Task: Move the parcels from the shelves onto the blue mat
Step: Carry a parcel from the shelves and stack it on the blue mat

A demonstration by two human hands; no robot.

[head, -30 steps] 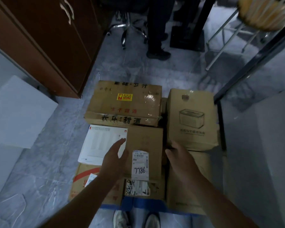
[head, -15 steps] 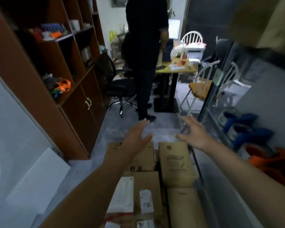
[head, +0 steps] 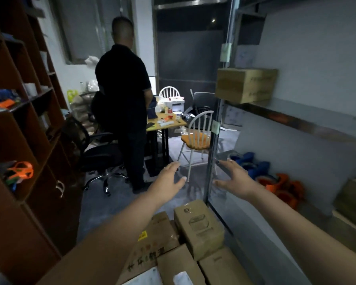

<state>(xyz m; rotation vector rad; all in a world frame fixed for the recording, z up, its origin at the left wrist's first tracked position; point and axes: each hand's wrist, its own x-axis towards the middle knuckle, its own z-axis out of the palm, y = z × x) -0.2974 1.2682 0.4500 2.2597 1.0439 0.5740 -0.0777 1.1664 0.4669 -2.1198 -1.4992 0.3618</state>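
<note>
Several brown cardboard parcels (head: 197, 225) lie packed together on the floor at the bottom of the view; the blue mat is hidden under them. One more cardboard parcel (head: 245, 85) sits on the upper shelf (head: 296, 118) of the rack at the right. Another box (head: 351, 198) shows at the right edge on a lower shelf. My left hand (head: 169, 182) and my right hand (head: 234, 179) are raised above the floor parcels with fingers spread, holding nothing.
A person in black (head: 123, 103) stands ahead by an office chair (head: 97, 153) and a cluttered desk (head: 167, 122). A white chair with an orange seat (head: 195, 138) stands by the rack's post. A brown bookcase (head: 25, 140) lines the left. Blue and orange items (head: 271, 177) lie under the rack.
My view has swung up from the parcels on the floor to the room and the rack. Both hands let go of the labelled parcel and rose, empty and spread.
</note>
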